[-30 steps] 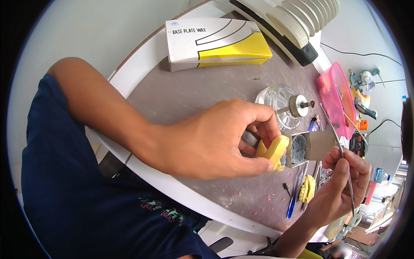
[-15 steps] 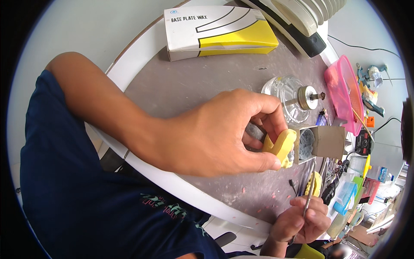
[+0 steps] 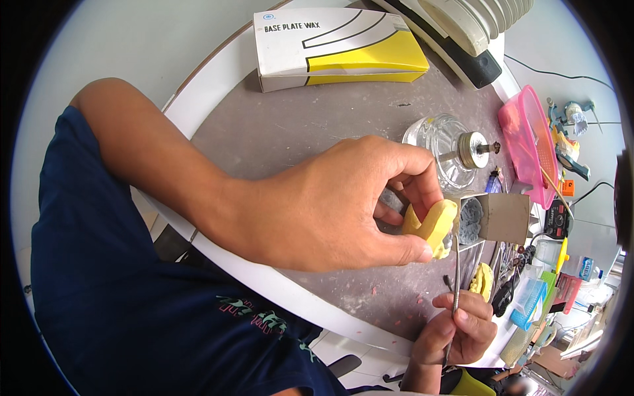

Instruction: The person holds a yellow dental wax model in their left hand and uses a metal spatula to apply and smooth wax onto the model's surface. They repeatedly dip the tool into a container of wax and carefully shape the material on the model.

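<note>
My left hand [image 3: 337,211] reaches across the table, thumb and fingers closed on a yellow dental cast [image 3: 438,226] with some grey material at its right side. The palm side of the grip is hidden. Lower right, my right hand [image 3: 459,330] pinches a thin metal dental carving tool [image 3: 456,280]. The tool points up, and its tip is right beside the cast; whether they touch I cannot tell. Just beyond stands an open small cardboard box [image 3: 505,216] with a grey toothed piece [image 3: 470,220] in it. A second yellow cast [image 3: 483,281] lies above my right hand.
A glass spirit burner [image 3: 432,148] stands beyond my left fingers, near a pink plastic basket [image 3: 528,142]. At the back are a white and yellow wax box [image 3: 337,53] and a ribbed hose [image 3: 492,16]. Several tools and a blue container [image 3: 527,303] crowd the right. Reddish crumbs dot the table [image 3: 343,294].
My right hand has moved slightly left and up, bringing the carving tool's tip from the right of the cast to close beside it. The left hand keeps its hold, nearly still.
</note>
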`<state>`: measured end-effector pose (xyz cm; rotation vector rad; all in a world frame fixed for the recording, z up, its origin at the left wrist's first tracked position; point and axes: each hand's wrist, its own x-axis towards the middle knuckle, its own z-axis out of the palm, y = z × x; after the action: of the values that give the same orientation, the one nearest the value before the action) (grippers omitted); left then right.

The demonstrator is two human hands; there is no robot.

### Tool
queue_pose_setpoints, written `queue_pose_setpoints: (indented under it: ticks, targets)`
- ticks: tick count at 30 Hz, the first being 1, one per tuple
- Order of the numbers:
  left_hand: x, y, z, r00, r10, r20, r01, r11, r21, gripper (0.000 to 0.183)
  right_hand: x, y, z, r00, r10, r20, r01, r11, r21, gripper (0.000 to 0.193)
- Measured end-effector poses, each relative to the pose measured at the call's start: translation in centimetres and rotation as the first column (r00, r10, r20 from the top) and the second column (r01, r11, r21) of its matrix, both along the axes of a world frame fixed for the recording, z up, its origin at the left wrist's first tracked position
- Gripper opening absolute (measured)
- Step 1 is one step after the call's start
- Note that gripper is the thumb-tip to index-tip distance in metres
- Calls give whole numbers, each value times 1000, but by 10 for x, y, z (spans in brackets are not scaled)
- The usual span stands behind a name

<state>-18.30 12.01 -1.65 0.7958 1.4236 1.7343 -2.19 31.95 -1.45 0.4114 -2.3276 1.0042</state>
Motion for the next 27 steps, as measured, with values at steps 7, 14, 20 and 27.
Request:
queue_pose_setpoints:
  ticks: [7,14,20,27]
  targets:
    - [0,0,0,1000,4,-20,-4,1000,-12,29,-1,-1,0,1000,3,16,-2,999,-33,24]
    - [-1,1,0,999,-7,-33,6,1000,-23,29,-1,-1,1,1000,-11,26,11,1000,-27,25]
    - [-1,0,0,999,-3,-34,2,1000,-15,29,2,-2,0,1000,-14,26,15,999,-30,22]
    - [-1,1,0,1000,-7,-29,6,1000,-21,29,3,-4,0,1000,-16,26,17,1000,-19,20]
